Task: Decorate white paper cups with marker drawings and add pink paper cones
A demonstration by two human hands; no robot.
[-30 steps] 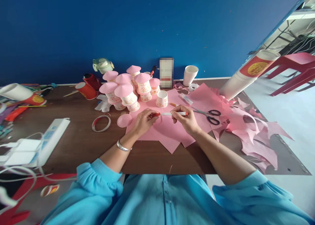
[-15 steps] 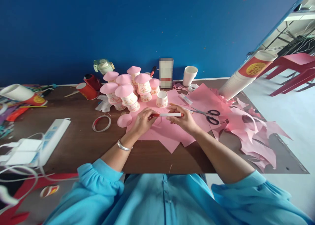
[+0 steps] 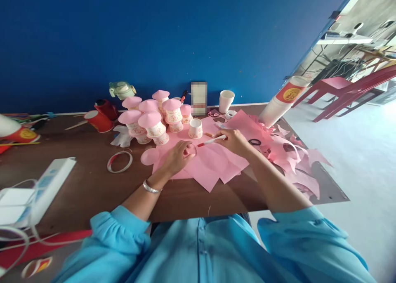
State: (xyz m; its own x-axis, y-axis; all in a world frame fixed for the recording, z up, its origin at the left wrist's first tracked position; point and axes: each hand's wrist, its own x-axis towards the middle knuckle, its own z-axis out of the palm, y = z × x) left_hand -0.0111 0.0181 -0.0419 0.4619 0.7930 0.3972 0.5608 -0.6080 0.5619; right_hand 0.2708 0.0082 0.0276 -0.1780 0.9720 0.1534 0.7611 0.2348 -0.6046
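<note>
My right hand (image 3: 233, 141) grips a white marker with a red end (image 3: 213, 140), which points left toward my other hand. Curled fingers of my left hand (image 3: 179, 157) hold a rounded pink paper piece (image 3: 191, 151), partly hidden by them. Pink paper sheets (image 3: 210, 180) lie beneath both hands. Just beyond stands a small patterned paper cup (image 3: 195, 129). Left of it are several stacked patterned cups topped with pink paper cones (image 3: 149, 119). A loose pink cone (image 3: 150, 156) rests near my left hand. Scissors (image 3: 255, 142) show one dark handle loop behind my right hand.
A tape roll (image 3: 120, 162) and a white power strip (image 3: 51, 188) lie at left. Red cups (image 3: 99, 121) stand farther back. Pink paper scraps (image 3: 293, 151) and a leaning stack of paper cups (image 3: 278, 105) occupy the right. A white cup (image 3: 226, 101) stands by the blue wall.
Both hands were on the marker; now only my right hand holds it, tilted, its red end out. My left hand has moved down onto the pink paper piece. The view has turned slightly right.
</note>
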